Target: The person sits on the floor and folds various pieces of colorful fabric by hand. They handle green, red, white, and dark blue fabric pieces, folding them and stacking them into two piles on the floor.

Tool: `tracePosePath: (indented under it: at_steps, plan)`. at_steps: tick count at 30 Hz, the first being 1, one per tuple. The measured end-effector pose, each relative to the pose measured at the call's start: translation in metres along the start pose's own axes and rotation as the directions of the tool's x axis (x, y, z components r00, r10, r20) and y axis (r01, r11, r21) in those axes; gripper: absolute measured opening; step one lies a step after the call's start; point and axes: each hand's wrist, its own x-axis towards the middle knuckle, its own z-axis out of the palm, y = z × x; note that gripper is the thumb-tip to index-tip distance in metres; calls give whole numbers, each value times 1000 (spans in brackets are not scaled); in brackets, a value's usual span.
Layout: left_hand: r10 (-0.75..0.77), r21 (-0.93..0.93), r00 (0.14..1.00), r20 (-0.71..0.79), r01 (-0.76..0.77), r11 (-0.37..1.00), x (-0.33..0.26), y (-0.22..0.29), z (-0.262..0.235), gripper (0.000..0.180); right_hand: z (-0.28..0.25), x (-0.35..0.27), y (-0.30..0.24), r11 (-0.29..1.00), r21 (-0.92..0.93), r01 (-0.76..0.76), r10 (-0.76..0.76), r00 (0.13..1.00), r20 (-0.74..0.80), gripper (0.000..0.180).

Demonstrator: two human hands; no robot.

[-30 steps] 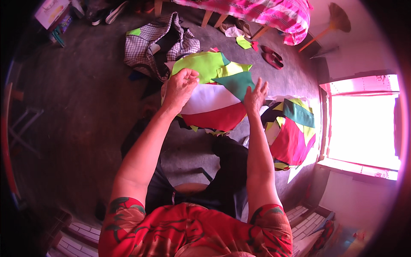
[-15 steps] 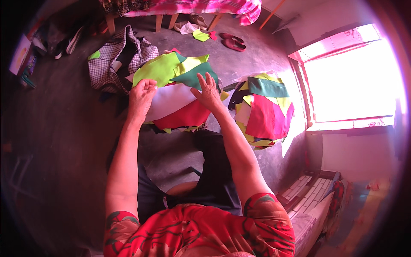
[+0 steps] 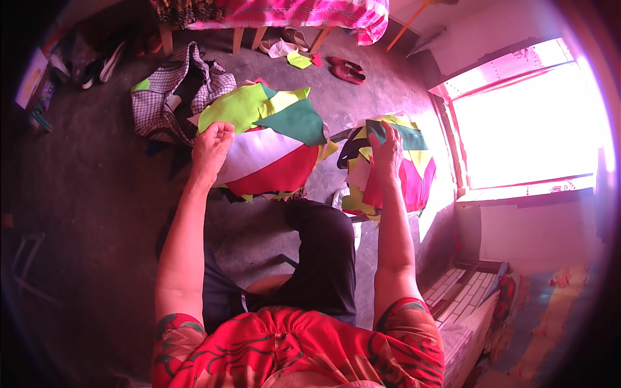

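Two heaps of cut cloth pieces stand in front of me. On the left heap, a lime-green cloth piece (image 3: 229, 108), a dark green cloth piece (image 3: 294, 121), a white cloth piece (image 3: 255, 152) and a red cloth piece (image 3: 284, 171) lie on top. My left hand (image 3: 212, 150) is at that heap's left edge, fingers closed at the border of the lime-green piece. On the right heap, my right hand (image 3: 388, 154) closes its fingers at a dark green cloth strip (image 3: 411, 137), above a red-pink cloth piece (image 3: 415, 184). My palm hides part of both.
A checked cloth bag (image 3: 155, 97) slumps on the floor behind the left heap. Dark red shoes (image 3: 346, 70) and lime scraps (image 3: 299, 60) lie near a bed with a pink cover (image 3: 291, 13). A bright window (image 3: 530, 123) is at the right, above a wooden frame (image 3: 453, 288).
My right hand has moved right, from above the left heap to the dark green strip on the right heap. My left hand stays at the left heap's edge.
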Motion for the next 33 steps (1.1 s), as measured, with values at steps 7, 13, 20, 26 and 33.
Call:
tracePosePath:
  at_steps: [7, 13, 20, 26, 33]
  plan:
    - [-17, 39, 1000, 0, 17, 999, -1, 1, 1, 15, 16, 2, 3, 951, -303, -64, 105, 987, 121, 61]
    - [4, 46, 1000, -5, -4, 999, 0, -1, -2, 14, 15, 9, -4, 905, -422, -48, 144, 970, 198, 38]
    - [20, 33, 1000, 13, -21, 999, 0, 3, 1, 16, 17, 13, 54, 981, 124, -149, 150, 989, 2, 34]
    - [53, -12, 999, -7, -53, 999, 1, -1, -5, 17, -41, 39, 37, 637, 665, -389, 571, 818, -69, 45]
    - [-6, -214, 956, 293, 72, 974, -8, 17, 5, 24, -23, 27, -80, 464, 886, -3, 321, 933, -165, 16]
